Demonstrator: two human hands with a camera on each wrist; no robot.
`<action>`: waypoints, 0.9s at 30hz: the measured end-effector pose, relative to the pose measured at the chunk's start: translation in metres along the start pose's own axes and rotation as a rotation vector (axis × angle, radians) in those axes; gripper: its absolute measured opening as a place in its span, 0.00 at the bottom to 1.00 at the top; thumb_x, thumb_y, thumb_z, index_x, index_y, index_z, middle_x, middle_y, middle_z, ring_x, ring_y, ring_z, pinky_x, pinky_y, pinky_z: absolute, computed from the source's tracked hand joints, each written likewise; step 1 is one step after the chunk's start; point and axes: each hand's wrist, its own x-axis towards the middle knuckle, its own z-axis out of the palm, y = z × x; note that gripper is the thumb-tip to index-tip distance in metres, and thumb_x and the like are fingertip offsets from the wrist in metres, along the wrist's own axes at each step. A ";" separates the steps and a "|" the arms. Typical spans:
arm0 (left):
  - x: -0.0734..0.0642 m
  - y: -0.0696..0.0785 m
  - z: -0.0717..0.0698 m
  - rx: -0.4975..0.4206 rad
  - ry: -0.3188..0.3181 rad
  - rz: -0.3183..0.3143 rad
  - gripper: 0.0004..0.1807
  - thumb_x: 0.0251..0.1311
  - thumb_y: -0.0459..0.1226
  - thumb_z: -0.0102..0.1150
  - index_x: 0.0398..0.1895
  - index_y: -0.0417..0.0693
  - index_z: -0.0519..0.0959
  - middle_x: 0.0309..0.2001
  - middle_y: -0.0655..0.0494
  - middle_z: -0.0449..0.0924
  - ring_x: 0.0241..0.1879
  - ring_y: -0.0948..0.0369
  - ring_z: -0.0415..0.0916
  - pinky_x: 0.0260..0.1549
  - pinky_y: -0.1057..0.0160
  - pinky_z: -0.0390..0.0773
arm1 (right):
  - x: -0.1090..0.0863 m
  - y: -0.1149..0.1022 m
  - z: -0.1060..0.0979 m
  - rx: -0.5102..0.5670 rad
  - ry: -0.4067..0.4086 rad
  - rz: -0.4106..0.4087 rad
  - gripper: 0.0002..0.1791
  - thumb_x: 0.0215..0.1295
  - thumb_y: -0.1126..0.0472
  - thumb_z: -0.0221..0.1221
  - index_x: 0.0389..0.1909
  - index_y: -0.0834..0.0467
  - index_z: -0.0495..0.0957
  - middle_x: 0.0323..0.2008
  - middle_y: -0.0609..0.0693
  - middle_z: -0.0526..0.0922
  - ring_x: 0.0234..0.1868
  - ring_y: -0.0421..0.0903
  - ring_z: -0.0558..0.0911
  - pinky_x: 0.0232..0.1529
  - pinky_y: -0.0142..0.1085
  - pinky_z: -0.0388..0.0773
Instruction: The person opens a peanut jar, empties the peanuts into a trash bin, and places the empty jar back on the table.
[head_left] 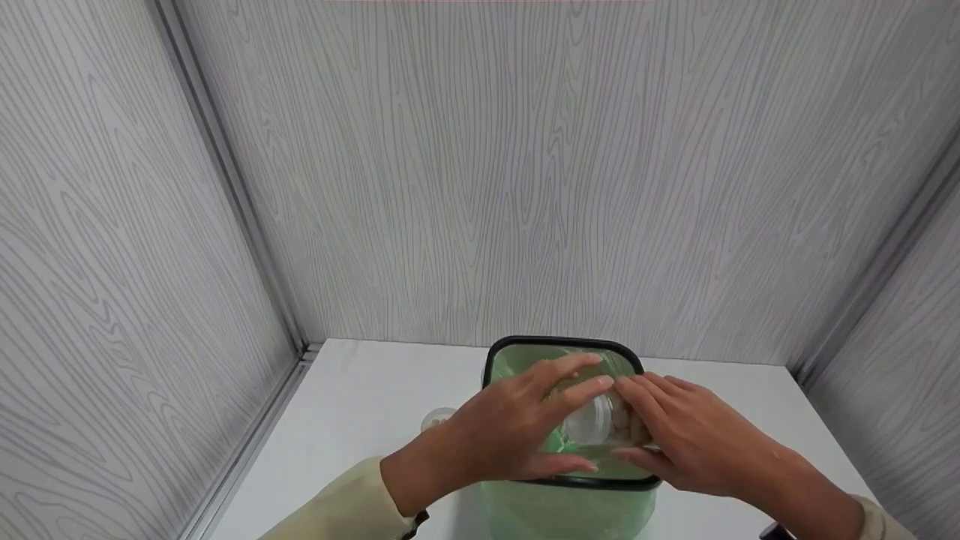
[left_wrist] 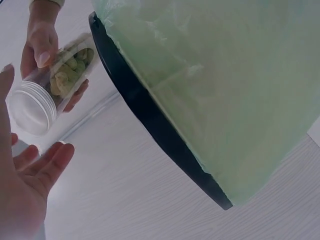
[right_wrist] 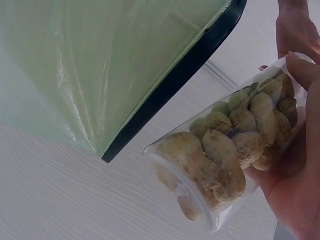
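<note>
My right hand [head_left: 701, 431] grips a clear plastic jar [right_wrist: 195, 175] lying on its side, its fingers and thumb round the wall. Unshelled peanuts [right_wrist: 240, 130] fill much of the jar. In the left wrist view its ridged, threaded end [left_wrist: 34, 107] points towards my left hand [head_left: 506, 424]. That hand is spread beside this end, fingers extended and thumb apart, with a gap between them and the jar. Below both hands in the head view is a bin with a black rim [head_left: 562, 340] and a pale green bag [head_left: 566, 510] over its sides.
A small clear round object [head_left: 437, 417] sits on the white table [head_left: 360, 405], partly hidden by my left wrist. Grey wood-grain panels [head_left: 480, 187] stand behind and on both sides. A dark object [head_left: 776, 532] shows at the bottom edge by my right forearm.
</note>
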 end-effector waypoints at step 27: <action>0.000 0.005 0.002 0.075 0.036 0.055 0.40 0.64 0.61 0.65 0.69 0.45 0.72 0.65 0.51 0.79 0.58 0.61 0.83 0.56 0.69 0.83 | -0.004 -0.005 0.001 0.015 -0.009 0.018 0.38 0.67 0.42 0.67 0.70 0.58 0.68 0.57 0.44 0.81 0.52 0.40 0.84 0.49 0.43 0.85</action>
